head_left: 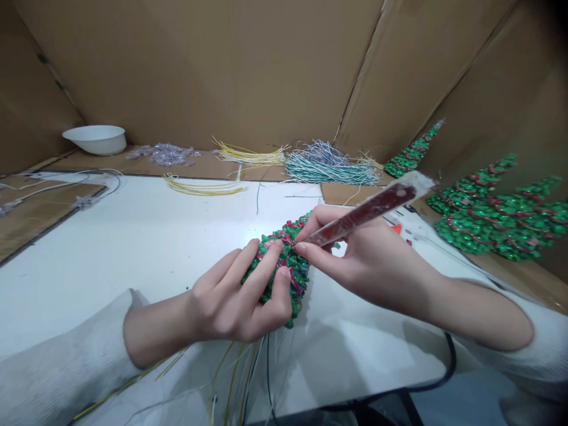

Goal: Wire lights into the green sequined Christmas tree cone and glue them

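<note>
A small green decorative Christmas tree (298, 273) with red garland lies tilted over the white tabletop, its tip pointing away to the upper right. My left hand (246, 290) is closed around its near left side, fingers spread over the branches. In a pinch grip, my right hand (355, 254) holds a slim tool with a flat dark red handle (361, 214), wrapped in clear film or tape. Its working tip is hidden by my fingers, which meet the tree's right side. Several thin wires (248, 373) hang below the tree toward the table's front edge.
Bundles of yellow wires (251, 155) and green and white wires (332, 170) lie along the back, beside clear plastic pieces (164, 154) and a white bowl (100, 141). More finished-looking trees (501, 219) stand at right. Cardboard walls (199, 65) enclose the table (133, 236).
</note>
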{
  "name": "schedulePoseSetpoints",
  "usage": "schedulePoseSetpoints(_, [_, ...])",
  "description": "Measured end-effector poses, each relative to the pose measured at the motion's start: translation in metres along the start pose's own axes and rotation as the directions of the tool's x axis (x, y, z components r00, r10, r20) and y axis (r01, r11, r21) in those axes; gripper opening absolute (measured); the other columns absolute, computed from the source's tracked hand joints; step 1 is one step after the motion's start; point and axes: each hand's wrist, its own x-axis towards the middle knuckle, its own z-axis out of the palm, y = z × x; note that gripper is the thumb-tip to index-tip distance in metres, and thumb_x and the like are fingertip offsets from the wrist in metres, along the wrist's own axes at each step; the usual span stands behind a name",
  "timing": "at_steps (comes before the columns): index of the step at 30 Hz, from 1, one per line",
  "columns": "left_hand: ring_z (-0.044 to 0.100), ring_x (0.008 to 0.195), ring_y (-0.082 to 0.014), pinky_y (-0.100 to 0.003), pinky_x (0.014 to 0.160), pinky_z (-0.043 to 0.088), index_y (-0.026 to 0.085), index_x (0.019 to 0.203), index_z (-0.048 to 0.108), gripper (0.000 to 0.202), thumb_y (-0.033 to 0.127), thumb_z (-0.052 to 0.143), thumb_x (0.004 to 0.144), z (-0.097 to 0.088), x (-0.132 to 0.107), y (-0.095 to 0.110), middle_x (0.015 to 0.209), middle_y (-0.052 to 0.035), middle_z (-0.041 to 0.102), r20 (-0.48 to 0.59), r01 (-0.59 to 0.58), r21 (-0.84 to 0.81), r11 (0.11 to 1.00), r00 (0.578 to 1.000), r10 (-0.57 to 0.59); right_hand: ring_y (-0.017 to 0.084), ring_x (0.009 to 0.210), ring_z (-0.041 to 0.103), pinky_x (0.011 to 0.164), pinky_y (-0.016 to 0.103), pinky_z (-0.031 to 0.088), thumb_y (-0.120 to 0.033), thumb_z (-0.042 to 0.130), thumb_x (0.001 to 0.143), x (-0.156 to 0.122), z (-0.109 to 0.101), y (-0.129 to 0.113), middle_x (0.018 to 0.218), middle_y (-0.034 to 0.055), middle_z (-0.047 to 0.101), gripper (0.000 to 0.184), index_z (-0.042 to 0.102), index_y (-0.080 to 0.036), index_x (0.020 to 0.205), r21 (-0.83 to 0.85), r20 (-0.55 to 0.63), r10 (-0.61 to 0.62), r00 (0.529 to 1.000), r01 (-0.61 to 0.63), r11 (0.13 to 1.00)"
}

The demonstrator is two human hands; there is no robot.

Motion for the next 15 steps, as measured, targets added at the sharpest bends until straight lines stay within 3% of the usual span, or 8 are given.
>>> schedulePoseSetpoints(15, [0.066, 0.068, -0.0208, -0.030, 0.050, 0.053, 0.018, 0.084, 0.050, 0.006, 0.017, 0.056, 0.082, 0.005, -0.007, -0.003, 0.080, -0.0103, 0.074, -0.031, -0.005, 0.025, 1.000, 0.999, 0.006, 0.009, 0.055, 0.053, 0.048, 0.020, 0.037, -0.008, 0.057, 0.076, 0.007, -0.004, -0.011, 0.060, -0.0031, 0.060, 0.015, 0.053, -0.018, 0.064, 0.020, 0.049, 0.017, 0.999, -0.018, 1.000])
